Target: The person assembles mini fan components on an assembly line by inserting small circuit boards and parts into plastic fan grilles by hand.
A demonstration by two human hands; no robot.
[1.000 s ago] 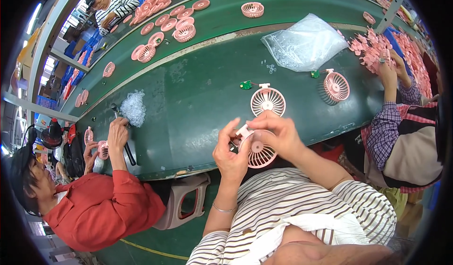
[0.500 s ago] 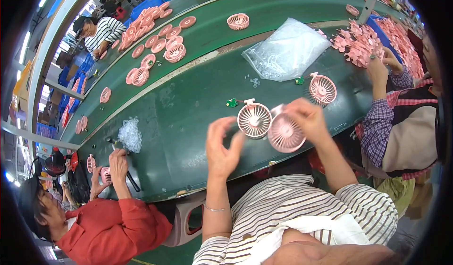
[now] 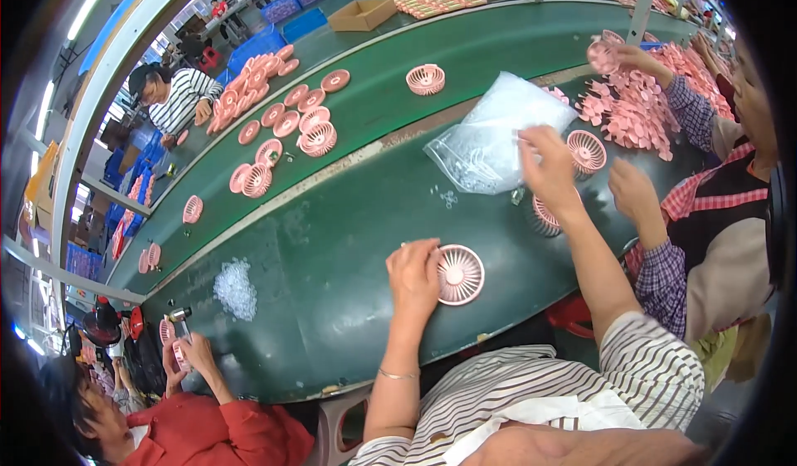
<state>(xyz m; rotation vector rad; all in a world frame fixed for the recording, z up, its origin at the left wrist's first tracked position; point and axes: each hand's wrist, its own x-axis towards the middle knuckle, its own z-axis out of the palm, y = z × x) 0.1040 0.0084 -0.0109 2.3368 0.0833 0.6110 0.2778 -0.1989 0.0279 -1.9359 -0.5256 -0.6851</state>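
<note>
My left hand (image 3: 414,277) is closed on the left edge of a round pink fan housing (image 3: 461,275), which rests on the green table with its slatted face up. Raised over the right part of a clear plastic bag (image 3: 490,130), my right hand (image 3: 548,163) has its fingers bent and its thumb apart, with nothing visible in them. Below my right wrist lies a second pink fan housing (image 3: 545,217), partly hidden by the forearm. A small green circuit board (image 3: 517,195) sits beside it. Another pink fan housing (image 3: 587,152) stands just right of my right hand.
Small clear pieces (image 3: 449,198) lie near the bag, and a heap of clear pieces (image 3: 236,289) is further left. Pink fan blades (image 3: 635,109) are piled at right by a co-worker's hand (image 3: 635,188). Beyond a ledge, the green belt (image 3: 374,109) carries several pink parts.
My right hand has let go of a round pink part and moved up to the bag. My left hand has closed on a fan housing. The view has tilted upward.
</note>
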